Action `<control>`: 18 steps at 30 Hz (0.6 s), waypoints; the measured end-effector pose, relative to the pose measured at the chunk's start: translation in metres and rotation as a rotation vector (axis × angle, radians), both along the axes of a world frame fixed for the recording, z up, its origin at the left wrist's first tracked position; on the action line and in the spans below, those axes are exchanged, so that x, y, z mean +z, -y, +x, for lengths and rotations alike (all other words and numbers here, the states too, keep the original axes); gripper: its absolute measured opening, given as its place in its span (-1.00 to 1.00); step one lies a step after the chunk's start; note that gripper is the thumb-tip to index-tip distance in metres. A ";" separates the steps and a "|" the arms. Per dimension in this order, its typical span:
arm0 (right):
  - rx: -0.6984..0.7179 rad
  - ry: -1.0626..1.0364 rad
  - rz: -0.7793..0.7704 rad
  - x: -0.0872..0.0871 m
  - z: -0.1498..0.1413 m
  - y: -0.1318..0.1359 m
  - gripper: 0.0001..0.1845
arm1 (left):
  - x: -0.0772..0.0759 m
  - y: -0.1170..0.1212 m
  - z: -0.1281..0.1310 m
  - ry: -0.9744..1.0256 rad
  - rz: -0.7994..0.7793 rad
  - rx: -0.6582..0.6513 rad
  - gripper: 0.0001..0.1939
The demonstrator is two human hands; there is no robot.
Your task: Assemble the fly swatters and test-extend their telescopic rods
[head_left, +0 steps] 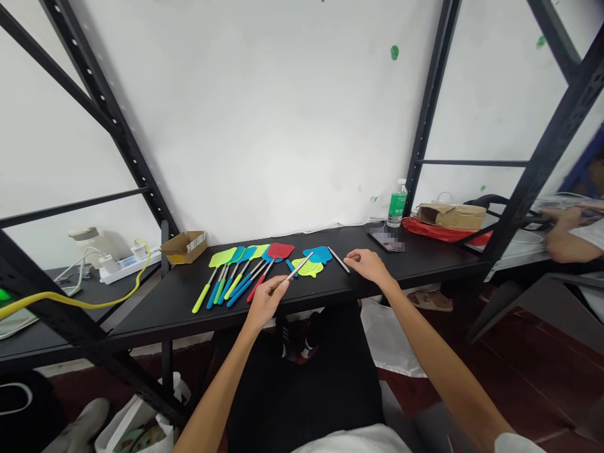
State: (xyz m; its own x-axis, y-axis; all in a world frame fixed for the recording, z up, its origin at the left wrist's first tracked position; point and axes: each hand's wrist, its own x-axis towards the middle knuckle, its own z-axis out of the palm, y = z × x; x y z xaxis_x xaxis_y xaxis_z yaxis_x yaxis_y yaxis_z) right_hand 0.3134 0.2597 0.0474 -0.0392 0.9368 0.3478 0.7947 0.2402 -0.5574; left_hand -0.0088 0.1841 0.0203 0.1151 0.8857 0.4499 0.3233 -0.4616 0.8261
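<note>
Slim silver metal rod: in the head view, was held above the long black table by the left hand, with the free end pointing obliquely away, near the yellow-green perforated plastic piece. Showed in the left hand a narrow grip, thumb and fingers closed around the rod. Showed in the right hand a narrow bend of thumb and fingers, just beside the second slim silver rod on the table. Could not tell there a touch from a small gap.

By judgement, seemed to be at the handling of single rods, beside the blue flat plastic heads and the short blue plastic stick. For careful handling, called for a steady left pinch and, at the right, a precise closing on the thin rod.

Farther left, saw a row of swatters in yellow-green, blue, green and red, with heads partly overlapping.

About containers, saw an open brown cardboard box at the left, with contents hidden; a clear bottle with green label, capped; a worn brown cardboard box over red plastic, contents unclear; and below, a white bag with something patterned inside.
</note>
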 end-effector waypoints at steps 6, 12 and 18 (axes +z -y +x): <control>-0.074 0.141 0.032 -0.015 -0.019 0.004 -0.64 | 0.007 0.006 0.004 -0.034 -0.002 -0.046 -0.64; 0.090 0.260 0.329 -0.025 -0.054 0.016 -0.66 | 0.009 0.006 0.004 -0.070 0.005 0.000 -0.64; 0.389 0.295 0.370 -0.028 -0.074 0.027 -0.57 | 0.009 0.005 0.004 -0.054 0.005 -0.002 -0.64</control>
